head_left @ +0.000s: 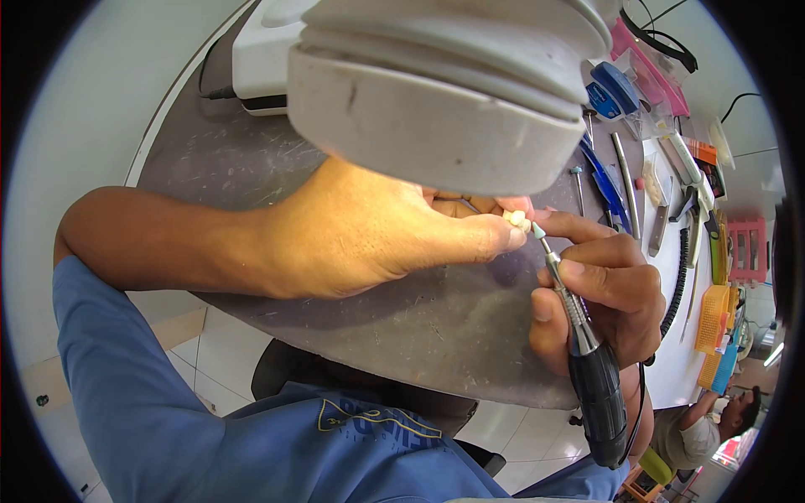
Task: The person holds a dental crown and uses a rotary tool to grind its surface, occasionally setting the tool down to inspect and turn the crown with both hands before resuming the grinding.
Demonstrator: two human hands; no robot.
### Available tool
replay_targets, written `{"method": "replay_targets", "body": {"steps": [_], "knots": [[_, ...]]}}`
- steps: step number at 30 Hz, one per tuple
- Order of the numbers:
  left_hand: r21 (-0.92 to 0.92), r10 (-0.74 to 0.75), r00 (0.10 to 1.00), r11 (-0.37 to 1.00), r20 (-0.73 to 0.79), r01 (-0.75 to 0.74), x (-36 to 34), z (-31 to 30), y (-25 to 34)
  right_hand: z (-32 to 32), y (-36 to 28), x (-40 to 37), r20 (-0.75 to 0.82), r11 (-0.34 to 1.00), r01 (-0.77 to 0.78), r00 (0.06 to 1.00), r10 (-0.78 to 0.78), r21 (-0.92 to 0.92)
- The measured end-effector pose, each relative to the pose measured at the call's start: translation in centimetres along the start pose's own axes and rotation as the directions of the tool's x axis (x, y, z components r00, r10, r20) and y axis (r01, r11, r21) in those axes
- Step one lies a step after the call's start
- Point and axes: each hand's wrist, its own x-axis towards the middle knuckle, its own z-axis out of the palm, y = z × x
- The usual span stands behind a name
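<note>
My left hand (369, 230) comes in from the left and pinches a small cream-coloured dental crown piece (516, 219) between thumb and fingertips. It looks like more than one tooth joined together. In my right hand (620, 281) is a rotary handpiece (597, 402), gripped like a pen, with a black rear body, a metal nose and a cord. A pale green conical grinding tip (538, 230) at its end sits right at the crown's edge. Whether it touches cannot be made out. Some of the left fingers are hidden behind the thumb and under the lamp.
A large grey lamp head (436, 126) hangs close above my hands. Behind it stands a white box unit (267, 54). Blue-handled pliers (608, 184), a metal rod (625, 180) and a yellow basket (714, 318) lie rightward. Another person (696, 436) is at far right.
</note>
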Motion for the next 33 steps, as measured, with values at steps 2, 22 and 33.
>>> {"method": "replay_targets", "body": {"steps": [2, 22, 33], "knots": [[0.024, -0.182, 0.975, 0.983, 0.129, 0.18, 0.1, -0.3, 1.4, 0.0, 0.1, -0.1, -0.004, 1.0, 0.007, 1.0, -0.007, 0.019], [0.086, 0.001, 1.0, 0.996, 0.007, -0.002, 0.0, 0.0, 0.0, 0.0, 0.2, 0.0, 0.033, 1.0, 0.0, 0.999, 0.0, 0.004], [0.033, -0.004, 1.0, 0.999, 0.029, 0.003, 0.0, 0.0, -0.1, 0.0, 0.1, 0.0, 0.011, 0.999, -0.034, 0.999, 0.034, -0.01]]}}
